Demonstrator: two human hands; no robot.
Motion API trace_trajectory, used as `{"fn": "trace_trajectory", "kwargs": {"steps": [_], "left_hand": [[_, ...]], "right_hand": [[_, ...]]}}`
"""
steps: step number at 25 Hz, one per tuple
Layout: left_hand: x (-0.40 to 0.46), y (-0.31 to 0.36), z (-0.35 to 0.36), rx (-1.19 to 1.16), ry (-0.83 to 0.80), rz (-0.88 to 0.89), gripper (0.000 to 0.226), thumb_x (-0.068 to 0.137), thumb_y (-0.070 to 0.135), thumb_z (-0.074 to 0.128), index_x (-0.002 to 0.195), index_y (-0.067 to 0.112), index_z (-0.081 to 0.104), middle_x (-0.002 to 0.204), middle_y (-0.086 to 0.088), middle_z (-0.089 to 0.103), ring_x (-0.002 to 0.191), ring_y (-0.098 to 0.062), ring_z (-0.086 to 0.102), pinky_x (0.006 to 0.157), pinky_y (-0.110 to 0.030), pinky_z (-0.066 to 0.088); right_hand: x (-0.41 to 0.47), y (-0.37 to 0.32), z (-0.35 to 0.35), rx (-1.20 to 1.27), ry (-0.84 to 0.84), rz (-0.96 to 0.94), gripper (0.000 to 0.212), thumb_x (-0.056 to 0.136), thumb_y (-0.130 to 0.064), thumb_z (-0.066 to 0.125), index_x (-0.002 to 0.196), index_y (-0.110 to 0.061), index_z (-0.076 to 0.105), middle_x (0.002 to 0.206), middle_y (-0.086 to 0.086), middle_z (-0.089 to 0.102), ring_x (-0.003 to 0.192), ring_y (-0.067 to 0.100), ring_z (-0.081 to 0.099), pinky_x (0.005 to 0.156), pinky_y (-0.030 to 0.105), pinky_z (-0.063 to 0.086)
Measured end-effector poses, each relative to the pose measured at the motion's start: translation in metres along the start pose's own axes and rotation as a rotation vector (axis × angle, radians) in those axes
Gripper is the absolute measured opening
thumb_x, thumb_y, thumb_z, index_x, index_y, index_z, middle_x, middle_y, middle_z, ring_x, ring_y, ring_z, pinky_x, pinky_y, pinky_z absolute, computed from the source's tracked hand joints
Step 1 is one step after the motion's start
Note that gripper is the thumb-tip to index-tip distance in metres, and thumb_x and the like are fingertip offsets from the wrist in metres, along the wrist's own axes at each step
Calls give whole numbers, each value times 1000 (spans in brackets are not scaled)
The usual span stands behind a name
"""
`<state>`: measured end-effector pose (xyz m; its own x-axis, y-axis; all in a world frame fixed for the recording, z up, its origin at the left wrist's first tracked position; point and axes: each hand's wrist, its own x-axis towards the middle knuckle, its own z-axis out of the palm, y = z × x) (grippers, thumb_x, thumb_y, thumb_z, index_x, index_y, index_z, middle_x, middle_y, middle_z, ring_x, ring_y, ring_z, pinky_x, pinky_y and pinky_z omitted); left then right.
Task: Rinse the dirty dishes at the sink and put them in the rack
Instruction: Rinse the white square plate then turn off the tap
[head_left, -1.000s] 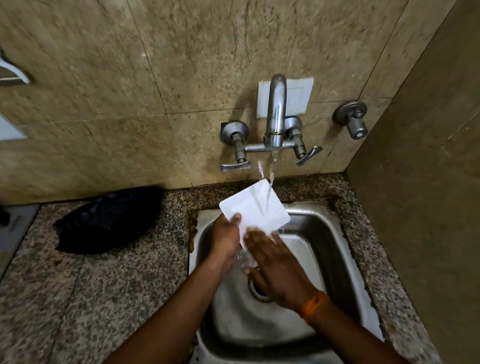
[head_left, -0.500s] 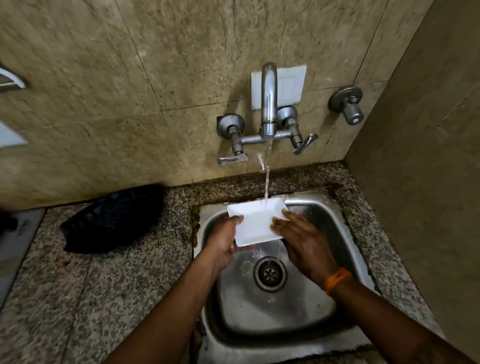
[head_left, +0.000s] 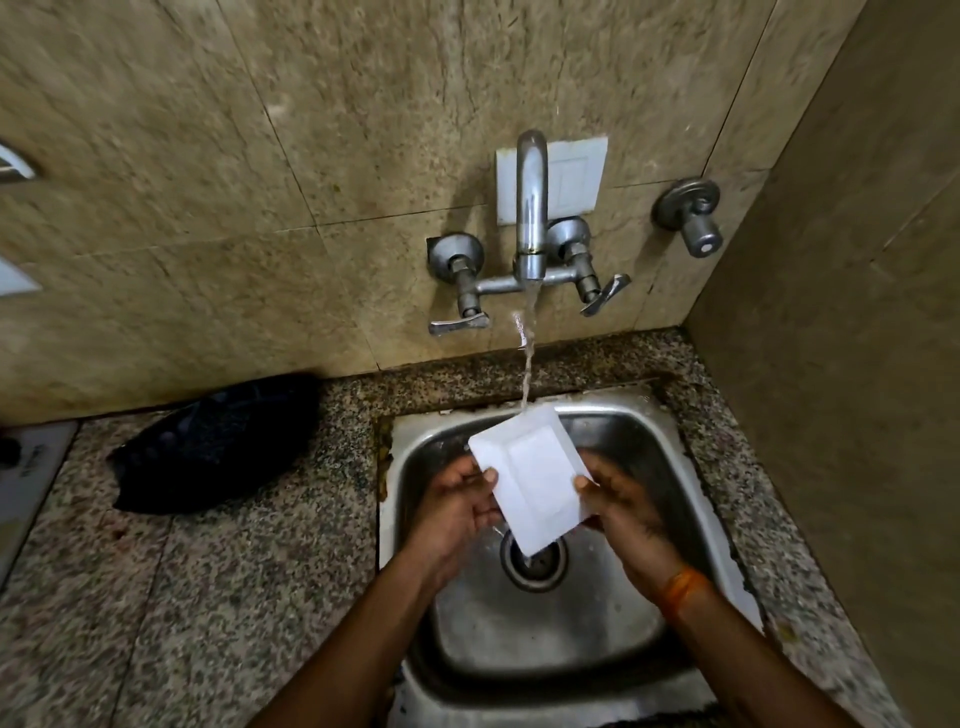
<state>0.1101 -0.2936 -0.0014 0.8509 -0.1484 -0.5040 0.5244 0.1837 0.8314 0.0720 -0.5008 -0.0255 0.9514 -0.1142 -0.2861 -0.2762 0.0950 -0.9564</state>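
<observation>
Dish (head_left: 530, 475), a small white rectangular one with a raised rim, is held over the steel sink (head_left: 675, 447) between both hands, tilted so its far edge sits higher than its near corner. The left hand (head_left: 457, 512) forms one grip: its thumb lies on the dish's left edge and its fingers curl underneath. The right hand (head_left: 626, 506) forms the other grip, thumb pinching the right edge with the fingers behind the dish; how far those fingers wrap is hard to tell, since the dish hides them. An orange band (head_left: 683, 592) circles the wrist just behind the right grip.

Above and beyond the two grips, the wall tap (head_left: 531, 208) pours a stream of water (head_left: 527, 358) that lands on the dish's far edge, between the grips. Directly below the dish's near corner, under the gap between the grips, is the round drain (head_left: 535, 564). Lever handles stand on either side of the spout, and a separate round valve (head_left: 691, 213) is mounted on the wall well off to the right of the right grip. A white wall plate (head_left: 571, 176) sits behind the spout.

Left of the left grip, on the speckled granite surface (head_left: 208, 597), lies a crumpled dark bag (head_left: 218, 441) against the tiled wall, well apart from the sink.
</observation>
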Motion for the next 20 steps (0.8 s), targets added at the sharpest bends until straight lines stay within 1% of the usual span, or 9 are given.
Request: {"fn": "trace_trajectory", "kwargs": {"steps": [1, 4, 6, 8, 10, 12, 14, 18, 20], "left_hand": [[1, 1, 4, 26, 13, 20, 24, 101, 4, 57, 117, 15, 71, 108, -6, 80, 96, -25, 76, 80, -44, 61], [6, 8, 17, 104, 40, 78, 23, 100, 6, 60, 116, 15, 73, 109, -7, 80, 103, -30, 75, 89, -52, 59], [5, 19, 29, 163, 24, 138, 25, 99, 1, 59, 112, 16, 74, 104, -6, 81, 96, -25, 75, 83, -42, 61], [-1, 26, 37, 186, 11, 193, 31, 99, -5, 53, 106, 17, 73, 96, 4, 81, 91, -13, 75, 78, -25, 61], [-1, 29, 37, 198, 27, 228, 30, 99, -4, 53, 111, 14, 74, 98, 6, 81, 95, -13, 75, 80, -24, 60], [2, 28, 32, 227, 29, 234, 27, 99, 2, 59, 120, 12, 74, 106, -4, 81, 99, -26, 76, 80, -38, 60], [6, 27, 27, 257, 36, 224, 27, 100, 6, 60, 121, 14, 74, 107, -6, 81, 98, -30, 76, 78, -42, 60], [15, 39, 17, 328, 16, 233, 24, 99, 5, 62, 114, 17, 77, 96, 0, 81, 83, -17, 74, 67, -28, 56], [25, 49, 11, 407, -27, 252, 25, 96, 5, 65, 111, 20, 78, 100, 1, 81, 88, -18, 74, 75, -32, 57]], "right_hand": [[3, 2, 1, -173, 70, -102, 30, 100, -16, 63, 129, -24, 67, 132, 2, 70, 124, 19, 64, 110, 49, 49], [10, -9, 10, -701, 128, -325, 59, 102, -45, 52, 155, -19, 43, 162, 0, 39, 150, 12, 34, 125, 31, 25], [8, -25, 30, -891, 59, -497, 67, 104, -52, 37, 161, -17, 28, 169, -2, 20, 157, 11, 14, 127, 31, 13], [5, -35, 51, -955, -102, -611, 71, 104, -59, 26, 162, -19, 21, 171, -3, 12, 158, 10, 5, 129, 37, 8], [17, -45, 46, -1024, -161, -633, 77, 101, -66, 18, 163, -21, 15, 172, -4, 9, 159, 12, 2, 129, 42, 6], [30, -51, 24, -1149, -47, -564, 86, 97, -75, 10, 164, -22, 9, 171, -5, 4, 159, 15, 1, 129, 40, 3], [30, -57, 19, -1189, -22, -523, 88, 95, -77, 7, 164, -21, 8, 171, -4, 2, 159, 16, 0, 129, 39, 2], [20, -61, 32, -1139, -206, -712, 69, 106, -55, 29, 163, -21, 16, 170, -5, 10, 157, 10, 8, 129, 36, 7], [30, -72, 13, -999, -133, -567, 59, 107, -42, 45, 161, -23, 28, 161, -10, 28, 144, 5, 32, 122, 28, 24]]}}
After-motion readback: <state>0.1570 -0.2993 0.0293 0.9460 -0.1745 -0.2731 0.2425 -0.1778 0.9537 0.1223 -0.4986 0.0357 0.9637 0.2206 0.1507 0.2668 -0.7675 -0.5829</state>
